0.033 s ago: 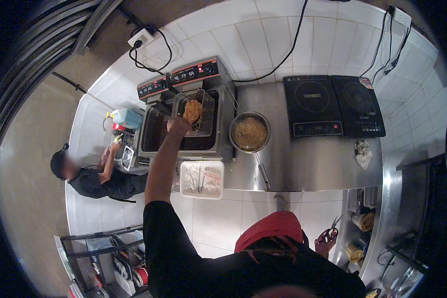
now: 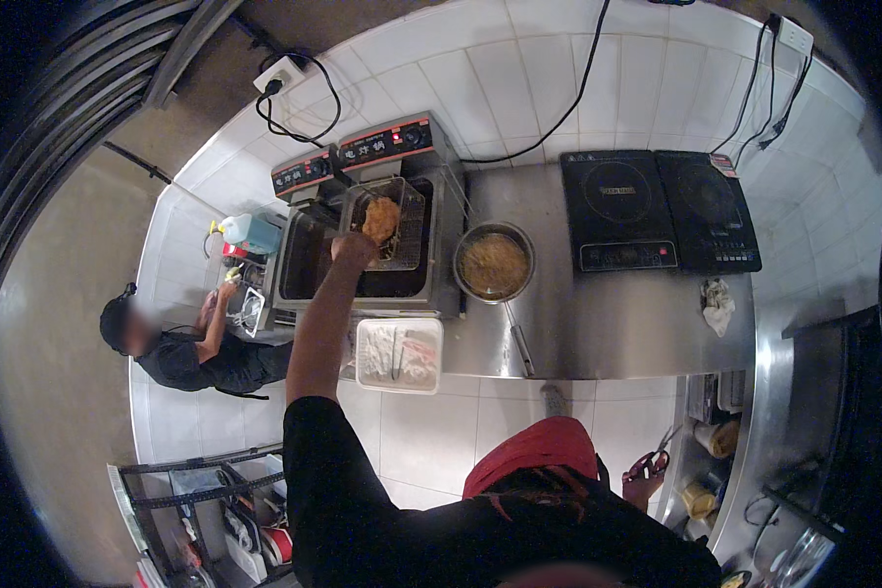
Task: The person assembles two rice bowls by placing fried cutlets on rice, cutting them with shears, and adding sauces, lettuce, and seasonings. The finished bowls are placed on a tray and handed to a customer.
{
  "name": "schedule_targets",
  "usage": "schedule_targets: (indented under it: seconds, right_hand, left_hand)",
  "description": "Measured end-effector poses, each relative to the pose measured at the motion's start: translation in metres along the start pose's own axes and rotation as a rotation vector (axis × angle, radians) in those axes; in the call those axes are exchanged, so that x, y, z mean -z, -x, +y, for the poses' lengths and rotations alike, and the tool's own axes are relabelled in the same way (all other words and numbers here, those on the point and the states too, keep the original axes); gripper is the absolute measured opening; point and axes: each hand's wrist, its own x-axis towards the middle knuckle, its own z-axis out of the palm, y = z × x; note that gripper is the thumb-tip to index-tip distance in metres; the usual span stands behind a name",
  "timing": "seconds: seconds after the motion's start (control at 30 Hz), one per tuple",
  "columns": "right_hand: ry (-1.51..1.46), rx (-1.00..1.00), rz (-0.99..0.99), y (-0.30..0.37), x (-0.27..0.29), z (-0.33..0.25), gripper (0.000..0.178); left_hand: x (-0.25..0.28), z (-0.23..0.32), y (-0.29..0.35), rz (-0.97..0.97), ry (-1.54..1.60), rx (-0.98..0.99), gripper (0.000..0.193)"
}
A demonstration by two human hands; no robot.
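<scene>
My left hand (image 2: 354, 251) is closed over the deep fryer (image 2: 299, 265), at the lower end of a golden fried piece of food (image 2: 380, 218). What the fingers grip is hidden. That piece lies in or over a wire frying basket (image 2: 409, 230) in the fryer's right well. Down at the right, beside the counter, my right hand (image 2: 641, 487) holds red-handled scissors (image 2: 651, 463) with their blades pointing up. A white tub (image 2: 361, 376) in front of the fryer holds pale, powdery contents and a metal utensil like tongs (image 2: 398, 355).
A long-handled strainer or pan (image 2: 529, 272) with golden crumbs stands right of the fryer. Two black induction cookers (image 2: 615, 220) and a crumpled cloth (image 2: 717, 306) are farther right. A co-worker (image 2: 181, 358) works at the left. Shelves (image 2: 720, 461) with containers stand at the lower right.
</scene>
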Motion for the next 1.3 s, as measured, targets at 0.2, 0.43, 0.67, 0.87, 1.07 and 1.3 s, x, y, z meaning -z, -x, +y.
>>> schedule_targets:
  seconds: [0.2,0.43,0.67,0.87,1.07,1.3]
  right_hand:
    - [-0.174,0.266,-0.496,0.033,-0.033,-0.020,0.034]
    - [0.126,0.348,-1.062,0.044,-0.214,-0.109,0.054]
    - [1.051,1.074,-0.883,0.138,-0.522,-0.197,0.026]
    - [0.544,1.917,-0.080,0.175,-0.777,-0.273,0.057]
    - [0.653,1.968,0.120,0.152,-0.844,-0.290,0.065]
    - [0.330,1.285,-0.647,0.136,-0.804,-0.304,0.034]
  left_hand:
    - [0.010,-0.013,-0.033,-0.050,0.073,-0.026,0.024]
    - [0.013,-0.033,-0.036,0.096,0.054,-0.087,0.031]
    - [0.040,-0.024,-0.028,-0.044,0.024,0.072,0.032]
    - [0.033,-0.035,-0.034,-0.121,0.069,0.079,0.032]
    - [0.015,-0.044,-0.018,0.044,0.160,0.018,0.031]
    - [0.039,-0.045,0.004,-0.026,0.165,0.109,0.028]
